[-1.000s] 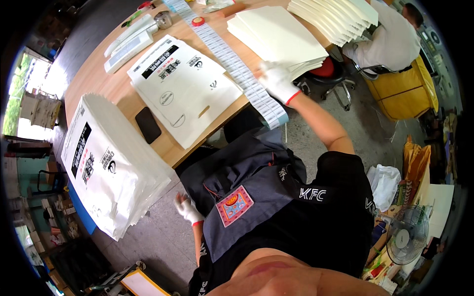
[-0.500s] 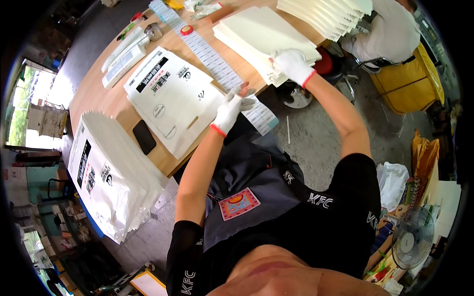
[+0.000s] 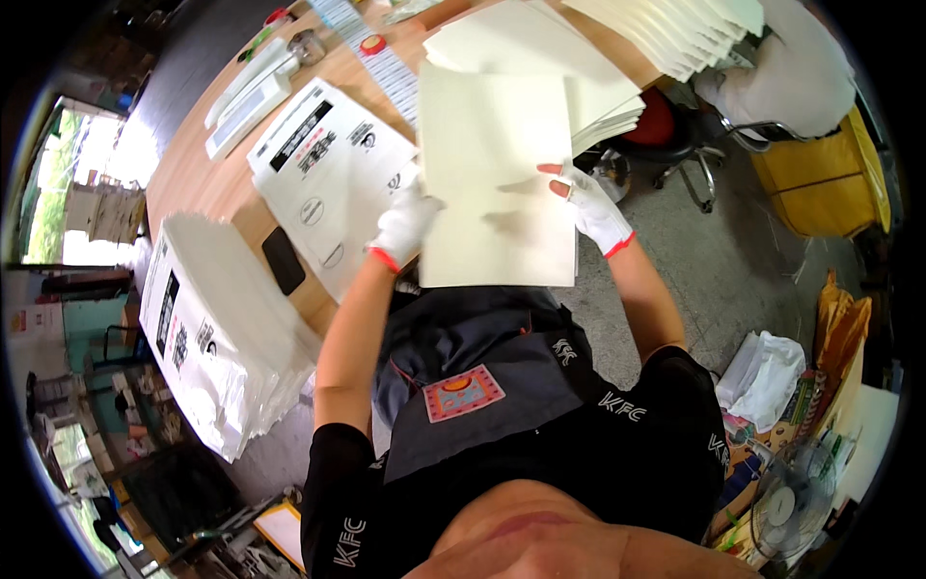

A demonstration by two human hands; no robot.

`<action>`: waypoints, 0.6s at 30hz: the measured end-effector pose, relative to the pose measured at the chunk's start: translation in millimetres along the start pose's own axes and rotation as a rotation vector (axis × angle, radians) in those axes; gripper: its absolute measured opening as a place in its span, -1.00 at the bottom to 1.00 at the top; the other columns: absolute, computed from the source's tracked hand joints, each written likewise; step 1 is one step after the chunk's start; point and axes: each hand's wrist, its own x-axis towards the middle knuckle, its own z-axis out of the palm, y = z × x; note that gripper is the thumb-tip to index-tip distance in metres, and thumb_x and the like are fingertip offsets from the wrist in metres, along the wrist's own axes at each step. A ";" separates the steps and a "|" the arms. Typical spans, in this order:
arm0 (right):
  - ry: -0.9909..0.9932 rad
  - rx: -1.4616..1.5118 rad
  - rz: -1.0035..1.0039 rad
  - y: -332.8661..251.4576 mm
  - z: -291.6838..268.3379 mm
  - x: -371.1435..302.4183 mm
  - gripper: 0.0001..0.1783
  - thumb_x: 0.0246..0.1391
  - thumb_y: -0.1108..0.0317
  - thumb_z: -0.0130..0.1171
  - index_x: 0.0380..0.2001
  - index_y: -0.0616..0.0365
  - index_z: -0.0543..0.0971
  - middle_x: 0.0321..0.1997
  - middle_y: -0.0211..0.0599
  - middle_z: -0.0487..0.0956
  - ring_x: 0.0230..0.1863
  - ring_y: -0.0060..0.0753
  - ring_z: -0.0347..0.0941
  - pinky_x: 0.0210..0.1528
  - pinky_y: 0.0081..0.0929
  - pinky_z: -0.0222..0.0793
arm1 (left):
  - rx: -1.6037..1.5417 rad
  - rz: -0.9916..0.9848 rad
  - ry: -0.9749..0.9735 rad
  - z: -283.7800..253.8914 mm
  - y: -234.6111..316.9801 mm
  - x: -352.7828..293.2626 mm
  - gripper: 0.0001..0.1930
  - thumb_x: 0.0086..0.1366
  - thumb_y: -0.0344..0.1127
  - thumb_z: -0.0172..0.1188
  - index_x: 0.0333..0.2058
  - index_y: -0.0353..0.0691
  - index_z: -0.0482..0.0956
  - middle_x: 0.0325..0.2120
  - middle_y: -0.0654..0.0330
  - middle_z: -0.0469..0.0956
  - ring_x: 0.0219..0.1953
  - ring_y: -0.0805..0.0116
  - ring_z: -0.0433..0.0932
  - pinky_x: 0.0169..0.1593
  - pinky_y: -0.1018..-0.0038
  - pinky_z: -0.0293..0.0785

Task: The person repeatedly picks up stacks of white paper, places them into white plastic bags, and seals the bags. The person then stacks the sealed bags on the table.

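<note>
A cream-coloured rectangular sheet [image 3: 497, 145] is held up in front of me, over the table's near edge. My right hand [image 3: 600, 214], in a white glove with bare fingertips showing, grips its right edge. My left hand [image 3: 405, 224], also gloved, closes on its left edge, with some fingers blurred or hidden. Behind the sheet lies a stack of similar cream sheets [image 3: 603, 82]. Left of my left hand, a white printed bag [image 3: 323, 159] with a slot handle lies flat on the wooden table [image 3: 178, 179].
A thick pile of printed white bags [image 3: 217, 338] in clear plastic stands at the left, beside a black phone [image 3: 283, 261]. A long label strip [image 3: 386, 82], a red-topped round item [image 3: 372, 44] and a white device [image 3: 248, 114] lie farther back. Another person [image 3: 786, 82] sits at right.
My right hand has drawn a cream sheet off the stack toward me. My left hand has moved left and down, and now grips the sheet's left edge.
</note>
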 end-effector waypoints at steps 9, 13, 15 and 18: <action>0.306 -0.471 -0.331 29.7 54.2 3.0 -0.67 0.09 0.28 0.23 -0.08 0.16 0.57 -0.16 -0.32 0.53 -0.31 -0.54 0.45 -0.25 -0.58 0.40 | 0.614 0.554 -0.118 50.8 -54.6 -10.9 -0.18 0.07 -0.13 0.35 0.21 -0.30 0.13 0.31 -0.22 -0.07 0.35 -0.12 -0.01 0.32 0.26 0.08; 0.144 -0.299 -0.152 -11.1 47.6 -20.8 -0.55 0.12 0.18 0.21 -0.01 0.26 0.49 -0.29 -0.39 0.55 -0.37 -0.66 0.39 -0.31 -0.63 0.37 | 0.641 0.219 0.343 -64.8 -81.9 34.5 -0.65 0.11 -0.20 0.26 -0.13 -0.18 0.52 -0.16 0.03 0.54 -0.13 0.07 0.51 -0.17 0.19 0.48; 0.059 -0.245 -0.129 -29.7 65.5 -30.6 -0.51 0.11 0.15 0.21 -0.01 0.29 0.46 -0.25 -0.36 0.56 -0.32 -0.64 0.42 -0.26 -0.63 0.38 | 1.128 0.217 0.586 -123.2 -122.8 50.9 -0.59 0.14 -0.07 0.20 -0.08 -0.16 0.48 -0.15 0.08 0.51 -0.15 0.02 0.47 -0.11 0.18 0.43; -0.036 -0.227 -0.059 -40.8 79.5 -37.3 -0.48 0.10 0.14 0.22 0.00 0.31 0.44 -0.18 -0.30 0.57 -0.20 -0.59 0.47 -0.15 -0.61 0.39 | 1.059 0.074 0.293 -143.2 -118.7 48.7 -0.58 0.16 -0.09 0.17 -0.09 -0.24 0.50 -0.17 0.06 0.57 -0.13 0.06 0.51 -0.06 0.23 0.42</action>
